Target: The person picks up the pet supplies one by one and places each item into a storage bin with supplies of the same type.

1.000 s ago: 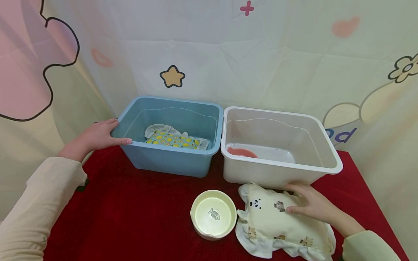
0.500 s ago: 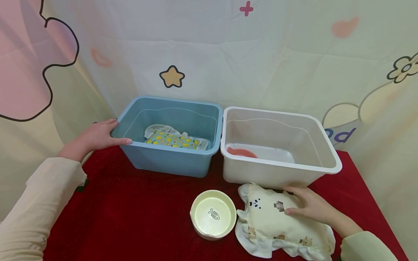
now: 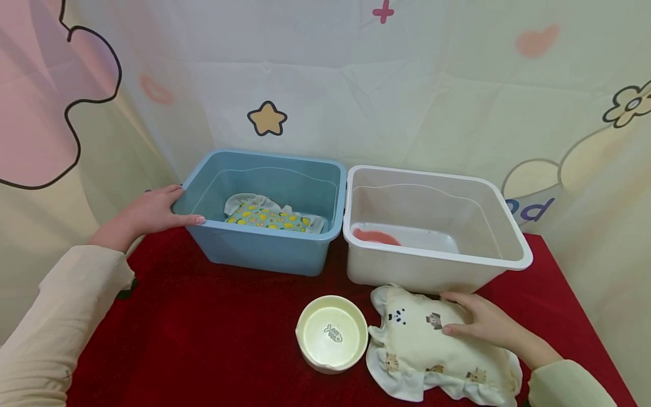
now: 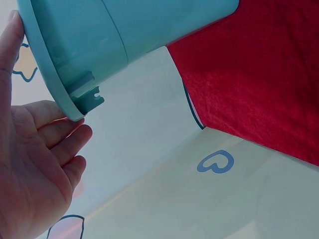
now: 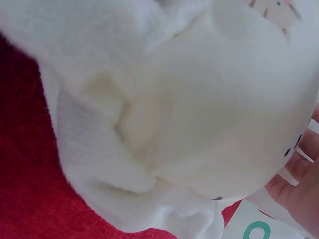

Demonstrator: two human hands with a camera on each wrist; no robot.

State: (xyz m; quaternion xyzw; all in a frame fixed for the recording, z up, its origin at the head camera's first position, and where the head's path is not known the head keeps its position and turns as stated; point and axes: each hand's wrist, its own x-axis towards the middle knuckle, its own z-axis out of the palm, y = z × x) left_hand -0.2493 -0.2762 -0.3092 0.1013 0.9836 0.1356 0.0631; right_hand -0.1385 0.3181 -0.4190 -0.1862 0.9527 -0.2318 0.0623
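So in the head view, the left hand (image 3: 155, 210) sits at the near-left corner of a sky-blue rectangular plastic tub (image 3: 264, 251), thumb lying along the front rim and the other fingers spread out to the side, probably just steadying it. A lemon-print frilled cushion (image 3: 267, 219) lies in there. Snug beside it is an off-white rectangular plastic tub (image 3: 407, 272) with a coral-red piece (image 3: 377, 237) inside, mostly cut off by the front wall, so no idea what it is. The right hand (image 3: 485, 325) rests on a cream fabric cushion with animal-face prints and ruffled edges (image 3: 427, 342), thumb well apart from the forefinger, a span that I guess suits something that soft and wide. That cushion lies flat on the red-clothed worktop (image 3: 203, 333) just in front of the off-white tub, next to a pale-yellow round bowl (image 3: 333, 350) with a fishbone motif. The left wrist view adds the underside: relaxed fingers close together below the rim, plus a notched tab (image 4: 89, 99) that the head view misses. The right wrist view is mostly blurry cushion, with slightly parted fingers at its edge; can't tell how hard they press.
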